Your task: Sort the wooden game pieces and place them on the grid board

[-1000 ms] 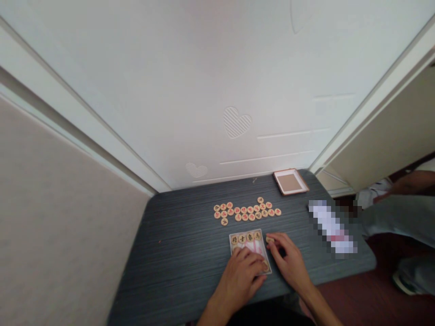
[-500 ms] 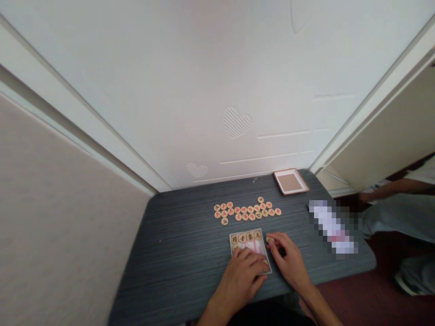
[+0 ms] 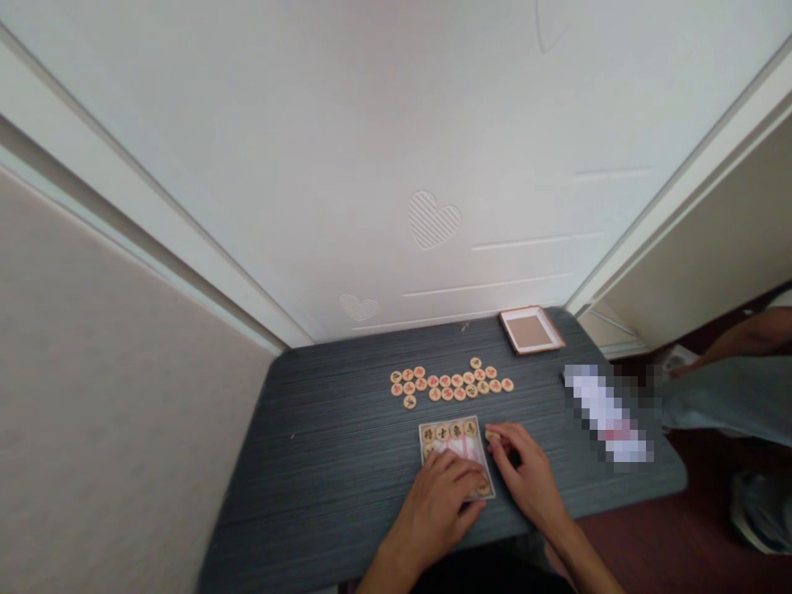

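A shallow white box (image 3: 493, 483) stands near the table's front edge. Round wooden Chinese chess pieces with black characters line its far row, one of them a corner piece (image 3: 428, 434); pink and white lining shows in the middle. My left hand (image 3: 442, 503) lies over the box's near left part, fingers stretched out and hiding much of the inside. By its fingertips a piece (image 3: 483, 487) shows in the near right corner. Just right of the box, my right hand (image 3: 525, 466) pinches a chess piece (image 3: 492, 434) between thumb and fingers, at table level.
Several loose chess pieces (image 3: 459, 381), red and black, lie in uneven rows beyond the box. The box lid (image 3: 506, 332) rests at the back right of the dark table (image 3: 322, 462). A pixelated item (image 3: 610, 417) is on the right. Another person's arm (image 3: 742, 337) and leg show beyond.
Both hands and the pieces stay almost where they were. The view has shifted slightly, and the other person's arm and leg at the right have moved a little.
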Demonstrator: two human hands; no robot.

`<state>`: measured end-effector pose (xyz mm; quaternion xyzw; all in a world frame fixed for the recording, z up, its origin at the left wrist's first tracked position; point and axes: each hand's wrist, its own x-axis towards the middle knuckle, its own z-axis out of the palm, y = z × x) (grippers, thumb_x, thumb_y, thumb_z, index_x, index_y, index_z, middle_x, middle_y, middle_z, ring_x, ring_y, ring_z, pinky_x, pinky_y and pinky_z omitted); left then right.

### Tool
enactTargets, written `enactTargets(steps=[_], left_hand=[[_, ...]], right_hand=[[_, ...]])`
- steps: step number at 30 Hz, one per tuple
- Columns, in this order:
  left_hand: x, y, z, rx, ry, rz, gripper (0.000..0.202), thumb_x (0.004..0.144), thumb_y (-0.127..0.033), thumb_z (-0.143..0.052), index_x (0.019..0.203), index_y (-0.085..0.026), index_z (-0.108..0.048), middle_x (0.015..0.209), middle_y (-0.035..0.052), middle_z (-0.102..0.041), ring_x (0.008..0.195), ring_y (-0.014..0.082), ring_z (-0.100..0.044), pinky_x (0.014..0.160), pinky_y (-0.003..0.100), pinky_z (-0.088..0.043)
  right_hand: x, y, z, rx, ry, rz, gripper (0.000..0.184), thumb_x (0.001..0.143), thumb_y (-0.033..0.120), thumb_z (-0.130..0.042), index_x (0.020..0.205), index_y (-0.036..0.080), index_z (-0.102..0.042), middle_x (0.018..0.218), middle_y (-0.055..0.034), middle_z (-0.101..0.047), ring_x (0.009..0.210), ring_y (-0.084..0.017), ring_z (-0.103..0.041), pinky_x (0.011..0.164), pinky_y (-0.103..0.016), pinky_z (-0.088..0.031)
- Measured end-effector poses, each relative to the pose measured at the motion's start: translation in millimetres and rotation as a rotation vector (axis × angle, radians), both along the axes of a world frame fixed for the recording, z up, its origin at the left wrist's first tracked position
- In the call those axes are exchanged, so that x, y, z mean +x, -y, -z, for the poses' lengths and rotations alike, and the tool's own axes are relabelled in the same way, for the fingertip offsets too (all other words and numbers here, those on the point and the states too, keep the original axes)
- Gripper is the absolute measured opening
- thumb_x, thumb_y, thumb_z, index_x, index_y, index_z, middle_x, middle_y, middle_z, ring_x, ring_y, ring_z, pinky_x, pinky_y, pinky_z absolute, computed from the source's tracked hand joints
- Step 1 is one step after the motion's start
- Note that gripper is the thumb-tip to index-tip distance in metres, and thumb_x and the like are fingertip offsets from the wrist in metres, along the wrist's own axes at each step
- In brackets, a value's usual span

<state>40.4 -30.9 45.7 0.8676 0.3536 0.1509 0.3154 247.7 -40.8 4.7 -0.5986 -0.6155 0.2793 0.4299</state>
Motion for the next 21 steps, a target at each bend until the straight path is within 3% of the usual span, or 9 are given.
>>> enactTargets(steps=[21], left_hand=[[0.9, 0.1, -5.1, -0.059, 0.006, -0.011, 0.025, 0.093, -0.027, -0.066, 0.117, -0.027, -0.062, 0.121, 0.0008, -0.068, 0.116, 0.0243, -0.055, 0.109, 0.042, -0.037]], right_hand=[[0.9, 0.2, 1.6, 0.011, 0.022, 0.008, 0.028, 0.100, 0.039, -0.053, 0.114, 0.024, -0.071, 0.105, -0.0100, -0.071, 0.093, -0.023, -0.069, 0.082, -0.035, -0.058]])
